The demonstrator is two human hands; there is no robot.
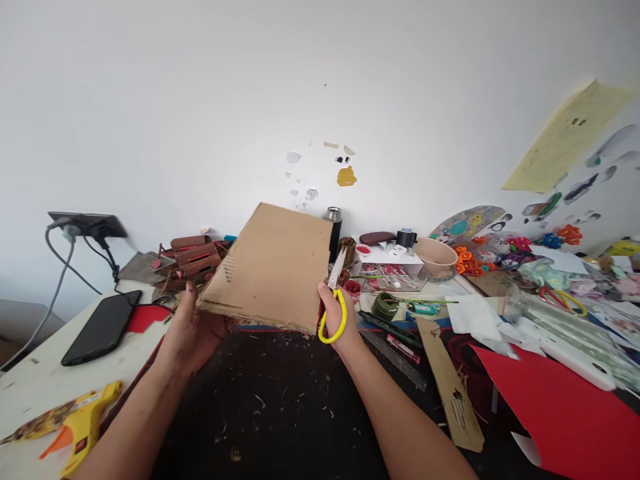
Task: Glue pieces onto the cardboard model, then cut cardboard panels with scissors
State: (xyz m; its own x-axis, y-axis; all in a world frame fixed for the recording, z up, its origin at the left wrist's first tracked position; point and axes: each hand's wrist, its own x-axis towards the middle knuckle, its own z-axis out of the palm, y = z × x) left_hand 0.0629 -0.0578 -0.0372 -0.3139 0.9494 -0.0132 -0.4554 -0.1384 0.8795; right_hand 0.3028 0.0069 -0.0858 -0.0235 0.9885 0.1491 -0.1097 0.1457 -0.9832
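A flat piece of brown cardboard point(275, 267) is held up above the dark work mat point(280, 407), tilted toward me. My left hand point(193, 333) supports its lower left corner, with the thumb at the edge and the fingers partly hidden underneath. At the right edge, my right hand point(345, 320) holds yellow-handled scissors point(334, 313), their blades pointing up and away. The right thumb lies by the scissors' pivot, close to the cardboard's edge. A notch shows on that right edge. Whether the right fingers also grip the board from behind is hidden.
To the left lie a black phone point(103, 328) and a yellow hot glue gun point(83, 423). Brown model pieces point(197, 257) and a black thermos point(334, 233) stand behind the board. At right are a cardboard strip point(450, 387), red paper point(565, 413) and a beige bowl point(436, 257).
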